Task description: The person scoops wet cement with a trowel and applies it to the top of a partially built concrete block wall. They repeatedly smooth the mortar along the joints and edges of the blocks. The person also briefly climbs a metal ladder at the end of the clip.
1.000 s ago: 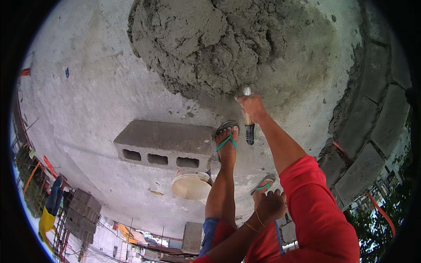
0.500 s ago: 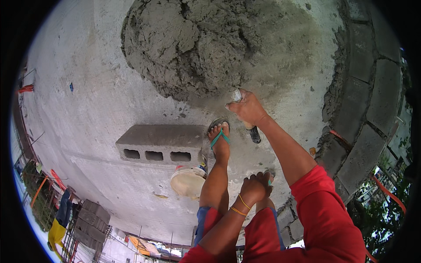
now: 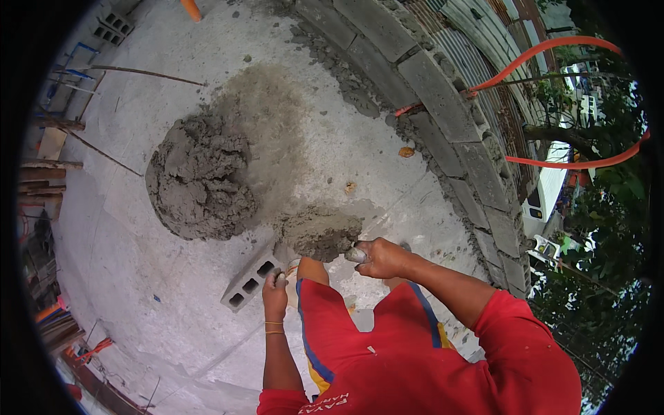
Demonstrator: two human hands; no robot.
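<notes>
Fingers of the right hand [image 3: 380,259] are wrapped tight around a pale tool handle [image 3: 356,255]. I see the right arm [image 3: 446,282] come in from the lower right, with the red sleeve up near the elbow, and reach across to the left. The hand is in front of the right knee, and its fist covers most of the handle, so I only get to see the pale, round end.

Right by that fist is a small heap of wet mortar [image 3: 321,232]. I can't see any blade, so I can't tell if the heap sits on the tool or on the ground.

The left hand [image 3: 275,294] is lower and further left, with its arm pointing straight up in my view and thin bands [image 3: 274,327] around the wrist. Its thumb is on top and its fingers look bent. I can't tell if it is closed all the way or has something in it. It covers one end of a gray hollow block [image 3: 250,282], and I can't tell if they touch.

The big mortar pile [image 3: 200,183] is up and to the left. Both feet are hard to make out behind the legs and hands.
</notes>
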